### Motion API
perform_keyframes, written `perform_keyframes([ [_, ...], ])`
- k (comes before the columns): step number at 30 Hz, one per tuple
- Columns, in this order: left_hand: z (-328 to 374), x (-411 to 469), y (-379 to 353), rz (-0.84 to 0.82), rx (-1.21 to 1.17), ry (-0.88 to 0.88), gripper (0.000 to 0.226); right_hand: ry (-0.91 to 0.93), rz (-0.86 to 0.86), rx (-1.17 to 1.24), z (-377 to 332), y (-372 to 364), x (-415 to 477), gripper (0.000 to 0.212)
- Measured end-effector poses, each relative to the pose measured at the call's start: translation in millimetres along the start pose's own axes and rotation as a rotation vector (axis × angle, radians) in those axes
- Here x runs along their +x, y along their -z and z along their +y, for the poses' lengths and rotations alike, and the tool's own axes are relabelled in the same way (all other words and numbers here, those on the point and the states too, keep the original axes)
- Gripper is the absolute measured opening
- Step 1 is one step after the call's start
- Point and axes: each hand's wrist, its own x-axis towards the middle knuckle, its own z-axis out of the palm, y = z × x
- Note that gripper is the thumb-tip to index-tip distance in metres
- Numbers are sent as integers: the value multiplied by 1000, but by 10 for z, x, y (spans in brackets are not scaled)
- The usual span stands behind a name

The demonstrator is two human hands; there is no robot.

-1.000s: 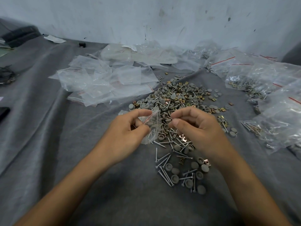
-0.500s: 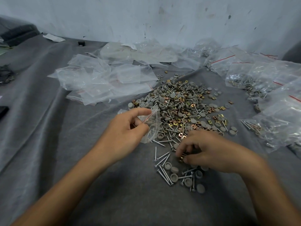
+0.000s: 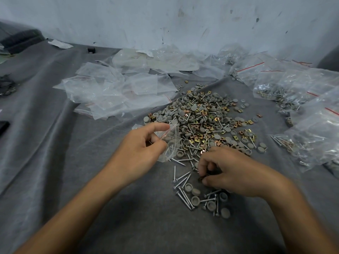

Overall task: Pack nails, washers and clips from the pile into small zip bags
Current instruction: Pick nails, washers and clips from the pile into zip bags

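Observation:
A pile of grey caps, silver screws and brass clips [image 3: 207,120] lies on the grey cloth [image 3: 91,180]. My left hand [image 3: 141,149] pinches a small clear zip bag [image 3: 171,142] by its mouth, at the pile's near left edge; some parts show inside it. My right hand [image 3: 227,171] is down on the cloth at the pile's near edge, fingers curled and pinching small brass clips [image 3: 201,178]. A smaller group of screws and caps [image 3: 200,197] lies just in front of that hand.
Empty zip bags [image 3: 117,92] are heaped at the back left. Filled bags with red seal lines [image 3: 300,107] lie along the right side. A white wall stands behind. A dark object [image 3: 3,126] sits at the left edge.
My right hand left the bag's mouth, dropped to the cloth near the pile's front edge and closed its fingers on clips. My left hand kept the bag where it was.

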Motion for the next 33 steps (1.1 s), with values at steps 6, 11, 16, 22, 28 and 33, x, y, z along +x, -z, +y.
perform_keyframes([
  [6, -2, -1, 2, 1, 5, -2, 41, 15, 134, 131, -9, 7, 17, 14],
  [11, -3, -7, 11, -22, 10, -13, 38, 68, 269, 381, -63, -22, 52, 12],
  [16, 0, -7, -40, -28, 7, 3, 46, 150, 404, 479, -211, -124, 143, 13],
  [22, -27, -1, -42, -33, 0, -5, 45, 146, 515, 355, -339, -266, 228, 11],
  [28, 0, 0, -39, -26, -11, -14, 43, 201, 502, 268, -336, -282, 230, 11],
  [33, 9, 16, -2, 3, -13, -8, 39, 163, 575, 302, -205, -200, 205, 11],
])
